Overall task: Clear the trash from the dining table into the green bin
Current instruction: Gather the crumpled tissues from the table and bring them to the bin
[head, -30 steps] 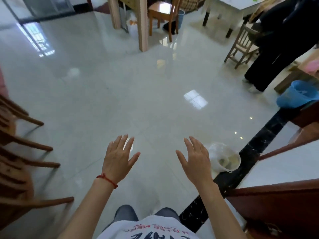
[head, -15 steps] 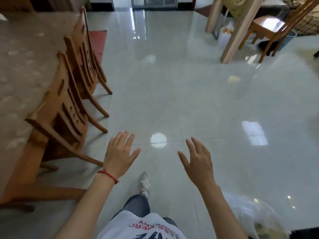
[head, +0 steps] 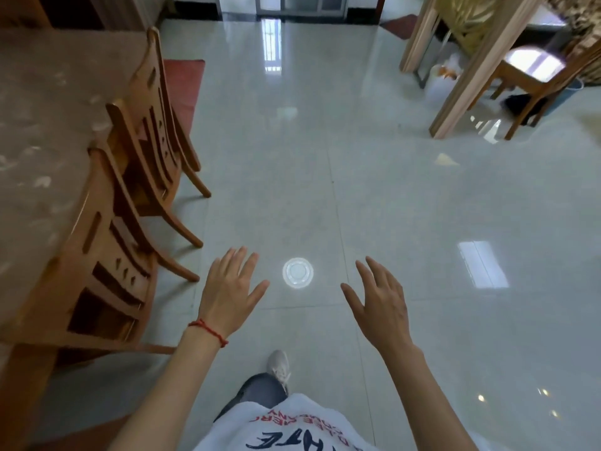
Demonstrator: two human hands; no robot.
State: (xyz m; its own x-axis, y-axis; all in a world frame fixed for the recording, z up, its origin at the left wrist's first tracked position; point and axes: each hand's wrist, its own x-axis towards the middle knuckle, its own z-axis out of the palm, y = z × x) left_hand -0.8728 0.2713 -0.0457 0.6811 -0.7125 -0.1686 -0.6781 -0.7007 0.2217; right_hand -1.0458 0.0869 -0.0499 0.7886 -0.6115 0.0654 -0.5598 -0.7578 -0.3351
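Both hands are out in front at waist height, empty, with fingers spread and relaxed: the left hand (head: 231, 292), with a red string bracelet (head: 209, 332) at the wrist, and the right hand (head: 381, 302) hold nothing. Between them on the tiled floor (head: 374, 196) lies a round clear plastic lid (head: 298, 273), flat, well apart from the chairs.

To the left stands the dining tabletop (head: 39, 131), a mottled stone surface. It is blurred, and no piece of trash can be made out on it for certain. Two wooden chairs (head: 130, 203) are tucked against its edge. The green bin is not in view.

The step in hand looks like walking to find the next piece of trash. The lid on the floor is a likely candidate. To do this well, bend at the knees, pinch the thin rim with one hand since it lies flush with the floor, and keep the other hand free. Step clear of the splayed chair legs, and mind the glossy floor, which may be slippery.
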